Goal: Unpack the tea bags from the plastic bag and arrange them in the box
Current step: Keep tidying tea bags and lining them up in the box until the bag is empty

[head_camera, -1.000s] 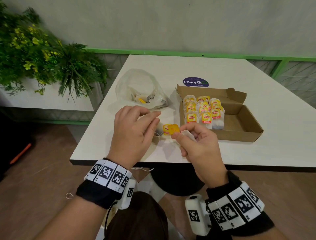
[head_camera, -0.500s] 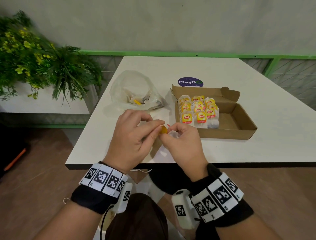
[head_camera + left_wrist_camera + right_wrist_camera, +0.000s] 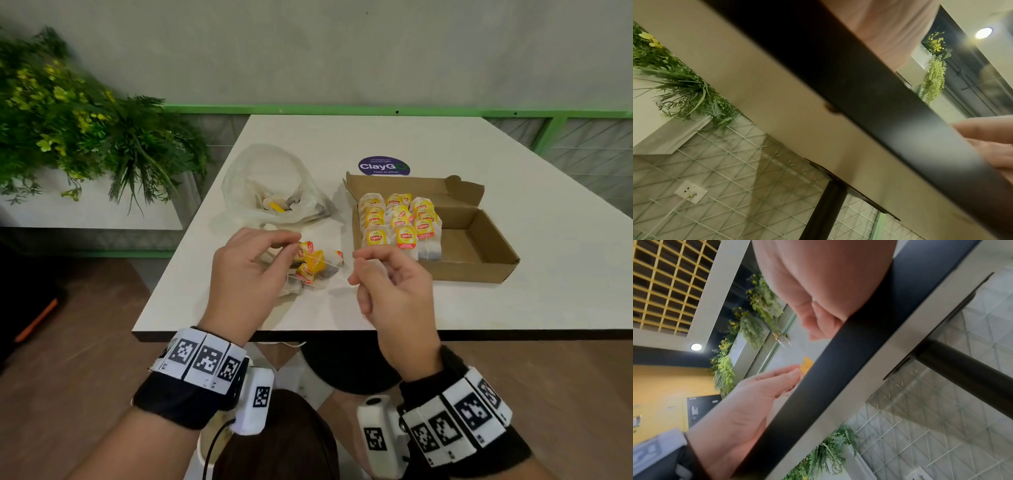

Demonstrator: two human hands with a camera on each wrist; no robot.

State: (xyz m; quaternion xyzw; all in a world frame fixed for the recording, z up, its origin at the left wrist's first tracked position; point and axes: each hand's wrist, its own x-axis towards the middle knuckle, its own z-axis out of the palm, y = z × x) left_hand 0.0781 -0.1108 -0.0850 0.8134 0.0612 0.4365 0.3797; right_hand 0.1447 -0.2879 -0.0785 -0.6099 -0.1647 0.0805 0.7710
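Observation:
A tangled clump of tea bags [image 3: 317, 265] with yellow tags lies on the white table [image 3: 534, 301] between my hands. My left hand [image 3: 291, 245] pinches the clump's strings at its left side. My right hand [image 3: 358, 260] hovers just right of the clump with its fingers curled; what looks like a pale tea bag shows under them. The clear plastic bag [image 3: 274, 192] lies behind, with a few tea bags inside. The open cardboard box [image 3: 479, 246] stands to the right, with rows of tea bags [image 3: 397, 222] filling its left half. In the right wrist view, a yellow tag [image 3: 806, 365] shows at my left hand's fingertips [image 3: 791, 372].
A purple round sticker [image 3: 383, 166] lies behind the box. A leafy plant [image 3: 85, 137] in a white planter stands left of the table. The table's dark front edge [image 3: 308, 337] runs just under my wrists. The box's right half is bare cardboard.
My hands, which met over one yellow tag, have drawn apart. The right hand has moved to the right, and the clump of tea bags now shows between them.

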